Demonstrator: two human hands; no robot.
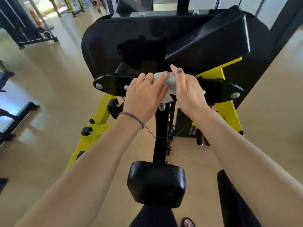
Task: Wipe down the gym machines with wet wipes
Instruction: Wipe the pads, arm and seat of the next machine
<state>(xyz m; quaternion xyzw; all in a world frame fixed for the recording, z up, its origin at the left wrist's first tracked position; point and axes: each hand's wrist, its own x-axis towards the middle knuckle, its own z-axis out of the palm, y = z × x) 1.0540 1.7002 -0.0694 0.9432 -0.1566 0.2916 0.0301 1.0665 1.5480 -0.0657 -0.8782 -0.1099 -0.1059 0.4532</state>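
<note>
A black and yellow gym machine [114,46] stands in front of me, with a big glossy black pad and a black cross plate [111,83] bolted below it. A crumpled white wet wipe [170,81] sits at the middle of that cross plate. My left hand [144,95] and my right hand [188,90] both hold the wipe, fingers curled around it from either side. Part of the wipe is hidden under my fingers. Below, a small black padded seat [155,182] sits on a black post.
Yellow frame legs [98,122] spread left and right of the post. Other black machines [21,30] stand on the beige floor at the far left. A red fire extinguisher [35,15] stands at the back left. My sandalled foot [187,222] shows at the bottom.
</note>
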